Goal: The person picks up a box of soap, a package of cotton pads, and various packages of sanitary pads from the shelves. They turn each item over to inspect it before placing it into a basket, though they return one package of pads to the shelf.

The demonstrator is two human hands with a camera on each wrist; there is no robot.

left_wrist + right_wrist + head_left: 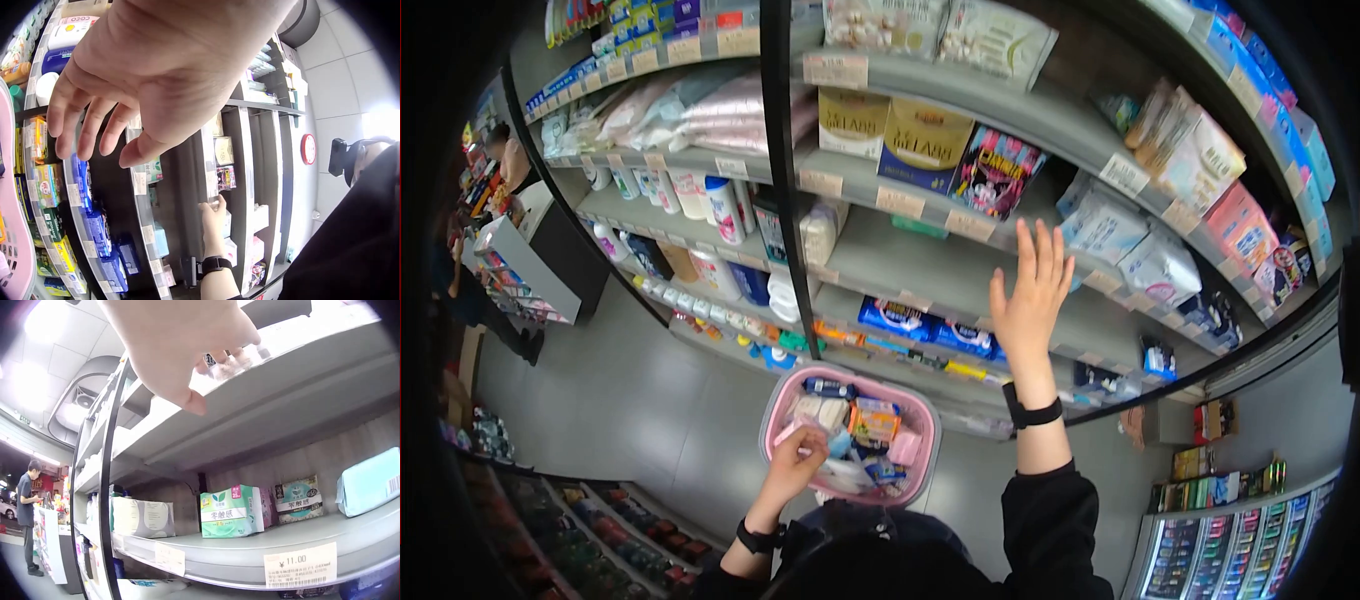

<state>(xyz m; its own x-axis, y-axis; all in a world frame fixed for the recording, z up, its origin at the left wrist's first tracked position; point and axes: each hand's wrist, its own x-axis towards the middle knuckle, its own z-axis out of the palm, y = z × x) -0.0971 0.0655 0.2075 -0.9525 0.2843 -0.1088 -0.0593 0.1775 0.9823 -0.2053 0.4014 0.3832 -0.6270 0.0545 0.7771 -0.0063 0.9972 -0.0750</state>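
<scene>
Right hand [1032,290] is raised at the shelf [940,265], fingers released and spread, nothing grasped. Left hand [795,462] is hung loose over the pink basket [928,425], which is kept low in front, likely so goods stay handy.

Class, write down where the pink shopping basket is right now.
The pink basket is at lower centre of the head view, below the shelves, with the left hand over its near-left edge.

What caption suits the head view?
Right hand raised open toward shop shelves, left hand by a filled pink basket.
</scene>
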